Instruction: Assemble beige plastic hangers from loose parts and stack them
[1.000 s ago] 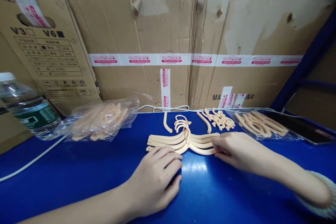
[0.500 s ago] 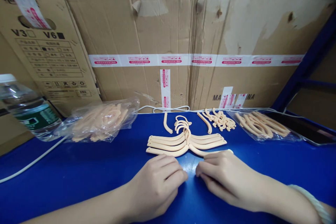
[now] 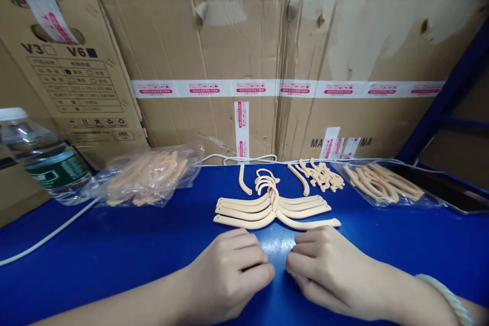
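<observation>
My left hand [image 3: 235, 270] rests on the blue table in a loose fist, and nothing shows between its fingers. To its right, a small gap apart, my right hand [image 3: 328, 265] is curled closed too, with no object visible in it. Just beyond both hands lie several beige plastic clothes hangers [image 3: 248, 221], stacked in overlapping rows with their arms spread and their hooks [image 3: 266, 179] pointing away from me. The nearest hanger's right arm [image 3: 309, 224] ends just beyond my right knuckles.
Behind the stack are a loose curved arm [image 3: 243, 181], another arm [image 3: 300, 179] and a pile of small hooks [image 3: 323, 175]. Plastic bags of beige parts lie left [image 3: 148, 175] and right [image 3: 385, 181]. A water bottle [image 3: 49, 163], a dark flat device [image 3: 446, 188] and cardboard [image 3: 214, 46] border the table.
My right hand has drawn slightly toward me, off the end of the nearest hanger arm, which now shows fully. The hangers lie as before.
</observation>
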